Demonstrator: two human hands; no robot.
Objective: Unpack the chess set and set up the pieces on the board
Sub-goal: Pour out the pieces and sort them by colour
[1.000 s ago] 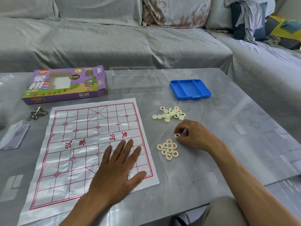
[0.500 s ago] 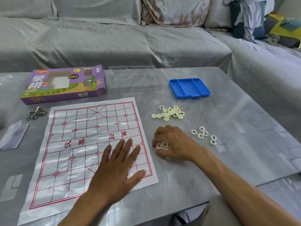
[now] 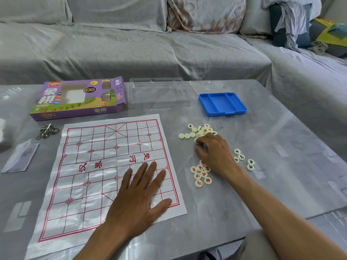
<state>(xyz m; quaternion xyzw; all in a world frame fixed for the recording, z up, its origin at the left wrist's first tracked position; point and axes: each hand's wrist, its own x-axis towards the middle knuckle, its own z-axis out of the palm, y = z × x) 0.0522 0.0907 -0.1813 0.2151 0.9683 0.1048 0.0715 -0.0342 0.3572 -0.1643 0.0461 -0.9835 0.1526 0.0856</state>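
Open table on my right, clutter along the far and left edges.

My left hand (image 3: pixel 139 196) lies flat on the near right part of the board (image 3: pixel 97 177), blocking that corner; the rest of the sheet is bare. My right hand (image 3: pixel 216 152) sits among three clusters: the unsorted pile (image 3: pixel 197 131) just beyond it, red pieces (image 3: pixel 201 174) just near of it, black pieces (image 3: pixel 243 159) beside it on the right. Between board and pieces runs a narrow bare strip. Farther back stand the purple box (image 3: pixel 78 99), clear lid (image 3: pixel 157 93) and blue tray (image 3: pixel 222 104). Keys (image 3: pixel 47 131) and a packet (image 3: pixel 19 156) crowd the left edge. The table (image 3: pixel 281 175) to the right is open.
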